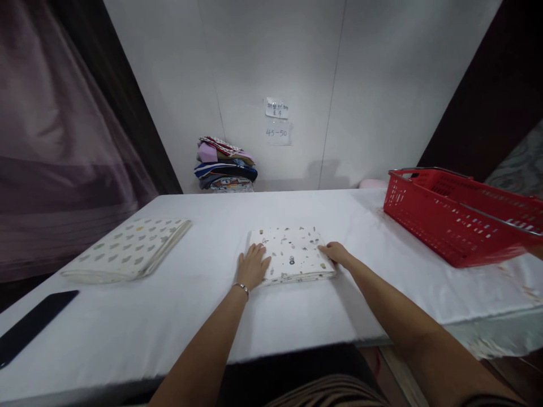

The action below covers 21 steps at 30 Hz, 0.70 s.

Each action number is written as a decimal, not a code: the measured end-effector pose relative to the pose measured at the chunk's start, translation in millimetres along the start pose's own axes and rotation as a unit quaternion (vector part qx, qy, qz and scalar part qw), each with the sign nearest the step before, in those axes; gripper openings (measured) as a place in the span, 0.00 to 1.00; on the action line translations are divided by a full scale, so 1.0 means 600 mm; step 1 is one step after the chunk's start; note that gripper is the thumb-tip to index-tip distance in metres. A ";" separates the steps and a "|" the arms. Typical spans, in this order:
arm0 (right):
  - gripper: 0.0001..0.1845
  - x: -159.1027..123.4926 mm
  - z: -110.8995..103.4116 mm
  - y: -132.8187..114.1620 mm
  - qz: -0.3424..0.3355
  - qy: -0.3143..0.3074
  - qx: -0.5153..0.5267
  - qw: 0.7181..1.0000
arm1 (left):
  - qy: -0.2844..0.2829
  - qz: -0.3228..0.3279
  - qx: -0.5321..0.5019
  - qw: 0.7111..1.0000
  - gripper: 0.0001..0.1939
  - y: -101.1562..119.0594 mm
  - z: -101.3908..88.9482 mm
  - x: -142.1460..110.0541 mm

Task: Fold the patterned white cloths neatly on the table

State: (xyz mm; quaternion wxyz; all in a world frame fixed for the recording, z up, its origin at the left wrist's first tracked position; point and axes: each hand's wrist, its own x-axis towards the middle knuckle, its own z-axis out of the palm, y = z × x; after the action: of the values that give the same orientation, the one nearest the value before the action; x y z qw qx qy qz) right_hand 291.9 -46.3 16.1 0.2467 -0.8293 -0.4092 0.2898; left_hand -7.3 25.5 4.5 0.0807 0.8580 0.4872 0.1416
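Note:
A folded white cloth (292,254) with small printed figures lies flat in front of me on the white-covered table. My left hand (253,265) rests on its left edge, fingers spread over the top and a bracelet at the wrist. At the opposite side, my right hand (335,252) has its fingers closed on the cloth's right edge; the thumb is hard to make out. Several layers show along the near fold. Further left lies a second folded cloth (131,249), cream with grey heart-like shapes, touched by neither hand.
A red plastic basket (458,220) with metal handles stands on the table's right side. At the near left lies a black phone (36,322). Stacked folded fabrics (225,164) sit by the back wall, under paper notes (278,121). A purple curtain (59,141) hangs at left.

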 end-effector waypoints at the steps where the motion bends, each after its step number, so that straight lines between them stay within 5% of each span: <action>1: 0.24 0.001 0.000 -0.001 0.009 -0.015 0.014 1.000 | -0.001 0.000 0.002 1.000 0.21 0.000 0.000 0.000; 6: 0.25 0.004 -0.002 -0.006 0.028 -0.059 0.070 0.995 | -0.001 0.000 0.016 1.000 0.22 0.001 0.000 0.001; 10: 0.23 0.004 0.003 -0.004 0.009 -0.036 0.073 0.997 | 0.000 0.001 0.016 1.000 0.21 0.002 -0.001 0.001; 15: 0.17 0.006 0.014 0.016 -0.037 0.042 0.003 0.998 | -0.014 -0.002 -0.008 1.000 0.22 0.007 0.004 -0.002; 21: 0.18 0.015 0.007 0.028 -0.058 0.029 -0.081 0.995 | -0.013 0.001 -0.043 0.999 0.21 0.009 0.009 -0.004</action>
State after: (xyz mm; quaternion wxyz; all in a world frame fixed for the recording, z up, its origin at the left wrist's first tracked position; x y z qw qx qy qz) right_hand 302.8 -47.3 -0.1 0.2074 -0.8293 -0.4716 0.2164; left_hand -2.4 20.6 0.5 0.1238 0.8559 0.4788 0.1514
